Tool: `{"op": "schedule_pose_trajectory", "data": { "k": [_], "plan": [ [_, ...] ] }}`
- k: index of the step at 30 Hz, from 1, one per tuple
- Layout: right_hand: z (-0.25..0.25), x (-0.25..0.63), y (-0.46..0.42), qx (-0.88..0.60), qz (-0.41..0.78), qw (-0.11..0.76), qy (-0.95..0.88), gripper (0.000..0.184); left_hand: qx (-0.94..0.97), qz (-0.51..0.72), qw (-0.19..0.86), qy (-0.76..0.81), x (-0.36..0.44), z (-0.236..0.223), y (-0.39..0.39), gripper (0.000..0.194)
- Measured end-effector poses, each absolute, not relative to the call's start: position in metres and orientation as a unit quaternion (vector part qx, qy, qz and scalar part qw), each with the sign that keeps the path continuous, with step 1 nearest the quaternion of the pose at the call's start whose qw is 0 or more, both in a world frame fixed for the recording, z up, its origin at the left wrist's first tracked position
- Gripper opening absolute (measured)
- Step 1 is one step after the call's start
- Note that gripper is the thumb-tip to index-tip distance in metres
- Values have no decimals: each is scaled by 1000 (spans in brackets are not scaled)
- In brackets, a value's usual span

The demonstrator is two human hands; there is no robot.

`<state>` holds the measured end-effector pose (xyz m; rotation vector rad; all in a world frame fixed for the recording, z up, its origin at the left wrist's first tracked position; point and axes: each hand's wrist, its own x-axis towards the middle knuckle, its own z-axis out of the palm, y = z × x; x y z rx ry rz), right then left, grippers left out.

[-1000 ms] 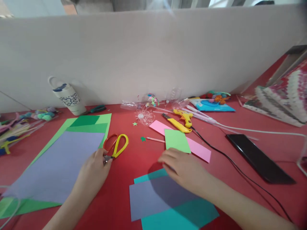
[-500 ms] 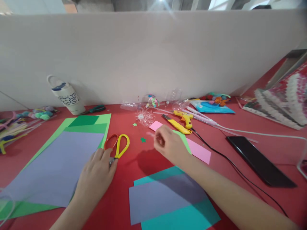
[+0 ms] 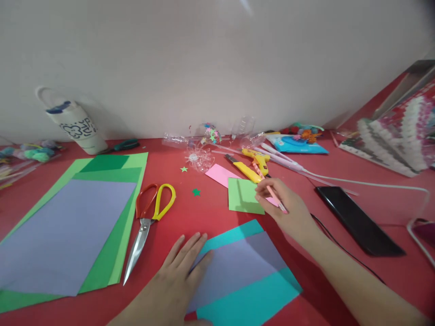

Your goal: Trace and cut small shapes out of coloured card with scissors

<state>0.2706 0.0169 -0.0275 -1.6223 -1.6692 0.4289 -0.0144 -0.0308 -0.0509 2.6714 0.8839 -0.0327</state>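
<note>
Pink and slim, a pencil [image 3: 277, 200] is pinched between the thumb and fingers of the right hand [image 3: 292, 212], which is held at the right edge of the light green square [image 3: 242, 201]. A second ago the pencil was seen on the red surface [image 3: 210, 213], left of that square; it has since been picked up. The left hand [image 3: 178, 277] is laid palm down, fingers a little apart, at the left edge of the small purple sheet [image 3: 234, 267], on the near side of the square and overlapping a teal sheet [image 3: 251, 296]. The scissors [image 3: 144, 228], reached over by that hand a moment ago, are now left untouched, well to the left of the square. A pencil and paper are thus engaged together, it may be judged, while no cutting tool is held. A pink strip [image 3: 218, 174] is partly hidden by the square. Behind it, a yellow utility knife [image 3: 247, 170] and a glue gun [image 3: 261, 161] are seen; farther right, a black phone [image 3: 356, 219] is placed.
</note>
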Motion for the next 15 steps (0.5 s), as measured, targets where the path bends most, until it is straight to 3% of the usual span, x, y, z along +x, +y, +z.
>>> {"op": "schedule_pose_trajectory", "data": {
  "k": [4,6,8,11,15],
  "plan": [
    [-28,263,10,-586,223,449,-636,14,930,-16,173,324,-2,-49,-25,90],
    [-26,260,7,-557,242,432,-666,13,927,-9,182,328,2,-43,-21,84],
    [-25,258,4,-533,223,380,-722,14,919,4,199,342,1,-39,-17,73],
    [-25,256,-2,-480,208,266,-810,34,889,41,228,395,-10,-37,-13,62],
    [-27,247,-11,-408,247,118,-871,61,873,60,257,410,-24,-38,-13,75]
  ]
}}
